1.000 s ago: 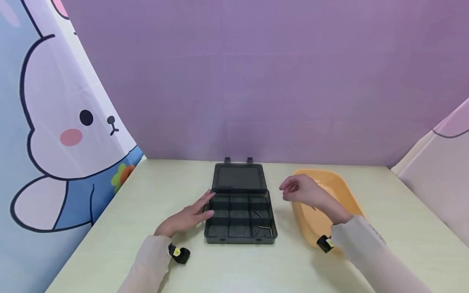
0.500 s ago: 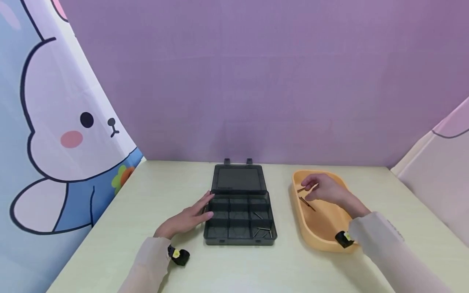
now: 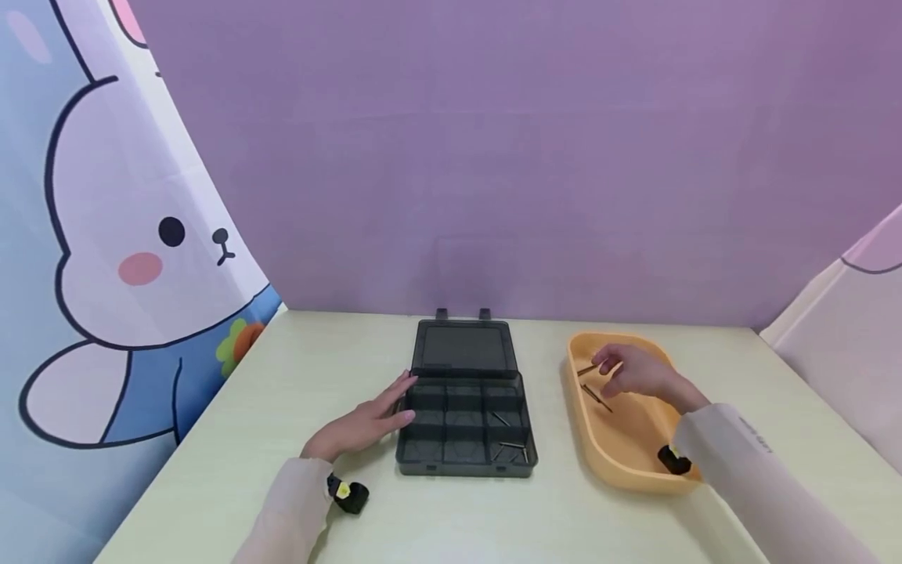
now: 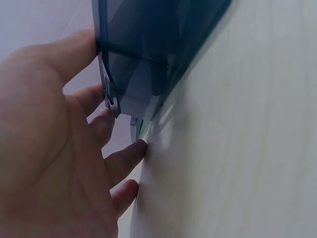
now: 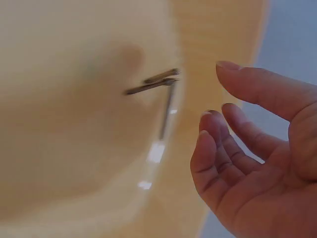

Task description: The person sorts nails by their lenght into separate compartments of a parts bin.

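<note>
A dark translucent divided box lies on the table with its lid folded back. My left hand touches the box's left edge with fairly straight fingers; the left wrist view shows the thumb against its side. Several screws lie in the front right compartment, and one screw in the compartment behind it. Over the yellow tray hovers my right hand, fingers loosely bent, with nothing between them. Thin dark screws lie near the tray's wall, apart from the fingertips in the right wrist view.
The pale table runs back to a purple cloth backdrop. A cartoon-printed cloth hangs at the left and a pale cloth at the right. Bare tabletop separates box and tray.
My right hand has moved right, from the gap beside the box to over the tray, uncovering the screws there. My left hand has stayed at the box's edge.
</note>
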The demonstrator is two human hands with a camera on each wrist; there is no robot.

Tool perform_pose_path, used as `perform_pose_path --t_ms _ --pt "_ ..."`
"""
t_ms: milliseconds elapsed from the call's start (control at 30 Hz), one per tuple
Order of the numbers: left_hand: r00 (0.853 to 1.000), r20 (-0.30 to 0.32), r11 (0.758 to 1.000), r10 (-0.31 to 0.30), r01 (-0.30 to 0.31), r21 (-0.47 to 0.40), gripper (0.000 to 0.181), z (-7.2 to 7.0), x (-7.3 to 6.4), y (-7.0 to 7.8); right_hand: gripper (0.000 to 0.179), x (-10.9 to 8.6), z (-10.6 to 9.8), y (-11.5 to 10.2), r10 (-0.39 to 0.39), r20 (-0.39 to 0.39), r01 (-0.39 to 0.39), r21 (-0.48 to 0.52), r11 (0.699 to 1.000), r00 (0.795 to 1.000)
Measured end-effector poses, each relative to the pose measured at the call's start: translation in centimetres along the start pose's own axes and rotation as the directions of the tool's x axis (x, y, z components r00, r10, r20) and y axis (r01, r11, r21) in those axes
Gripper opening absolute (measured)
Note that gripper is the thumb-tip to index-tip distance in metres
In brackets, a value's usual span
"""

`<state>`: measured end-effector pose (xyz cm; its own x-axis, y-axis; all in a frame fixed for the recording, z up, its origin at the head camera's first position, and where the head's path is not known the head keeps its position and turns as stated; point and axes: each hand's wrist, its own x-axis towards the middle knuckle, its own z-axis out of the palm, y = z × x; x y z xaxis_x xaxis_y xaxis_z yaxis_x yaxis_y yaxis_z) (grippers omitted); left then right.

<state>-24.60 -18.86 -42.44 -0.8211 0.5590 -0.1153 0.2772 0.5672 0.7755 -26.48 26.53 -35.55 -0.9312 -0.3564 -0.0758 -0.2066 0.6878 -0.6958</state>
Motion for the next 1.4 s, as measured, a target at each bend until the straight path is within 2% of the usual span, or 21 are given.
perform_pose_path --t_ms 200,333,500,767,933,1200,1400 --pt "1.000 0.005 1.000 0.004 -0.004 -0.009 0.066 0.0 0.3 -0.1 0.047 0.7 0.8 1.9 0.003 0.007 -0.003 -0.055 0.998 1.000" --pt "1.000 0.013 1.000 -0.004 0.004 -0.020 0.067 0.0 0.3 -0.2 0.050 0.9 1.2 2.3 0.047 0.046 -0.044 -0.068 0.997 0.998" --pt "1.000 0.005 1.000 -0.009 0.009 -0.021 0.066 -0.2 0.3 -0.2 0.053 1.1 1.6 2.4 0.038 0.072 -0.034 -0.052 0.998 0.997" --pt "1.000 0.002 1.000 -0.012 0.012 -0.019 0.068 -0.1 0.2 0.1 0.037 1.3 2.1 3.0 -0.003 0.070 0.002 0.018 1.000 0.998" --pt "1.000 0.000 1.000 -0.004 0.004 -0.001 0.068 0.1 0.1 0.2 0.029 1.4 2.3 3.4 -0.025 0.070 0.026 -0.008 1.000 0.997" --pt "1.000 -0.007 1.000 0.002 -0.001 0.018 0.066 0.0 0.1 0.1 0.024 1.3 2.4 2.7 0.034 0.050 -0.031 -0.069 0.997 0.998" --pt "1.000 -0.006 1.000 0.007 -0.007 0.019 0.067 -0.2 -0.2 -0.2 0.020 0.8 2.4 1.9 0.018 0.033 -0.014 -0.111 0.994 0.999"
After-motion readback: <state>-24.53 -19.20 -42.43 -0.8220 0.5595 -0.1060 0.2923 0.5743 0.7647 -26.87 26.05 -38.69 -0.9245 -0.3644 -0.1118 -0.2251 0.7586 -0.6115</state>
